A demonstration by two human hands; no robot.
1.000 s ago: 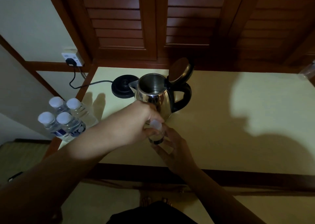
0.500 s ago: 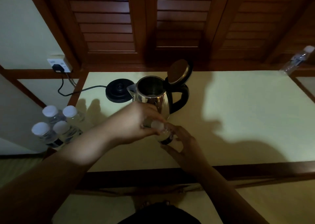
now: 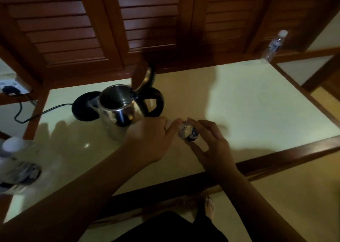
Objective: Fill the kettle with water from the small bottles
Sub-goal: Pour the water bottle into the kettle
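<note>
Both forearms bare to the frame edge; no sleeves, watch or rings seen on left hand or right hand. Dark, apparently black garment at lower frame. One bare foot visible, blurred, no footwear.

You see a polished, mirror-bright steel kettle with a glossy black plastic handle, on a smooth pale tabletop edged in dark varnished wood.
</note>
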